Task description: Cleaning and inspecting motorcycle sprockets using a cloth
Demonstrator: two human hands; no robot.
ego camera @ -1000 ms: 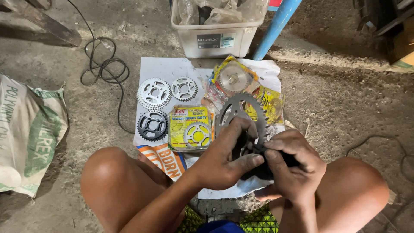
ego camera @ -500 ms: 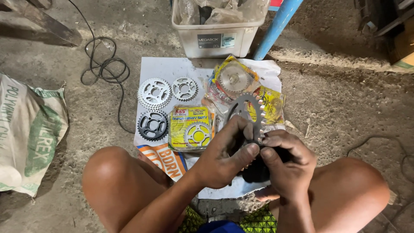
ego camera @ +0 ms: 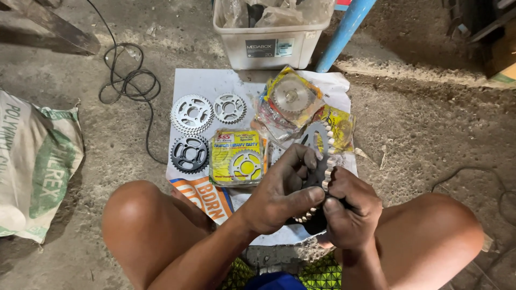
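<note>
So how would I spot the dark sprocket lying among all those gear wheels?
Start at the white sheet spread on the ground in front of the pale plastic bin. On its left side lie three loose sprockets; the black sprocket is the one nearest the person's knee, below two silver sprockets. It alone is black and unpackaged.

Loose sprockets [ego camera: 192, 114] and packaged sprockets [ego camera: 237, 156] crowd the white sheet [ego camera: 204, 83] ahead of the hands. A plastic bin [ego camera: 271, 45] blocks its far edge. Bare concrete floor [ego camera: 430, 123] lies open to the right; a coiled cable [ego camera: 129, 80] and a sack [ego camera: 37, 161] sit left.
</note>
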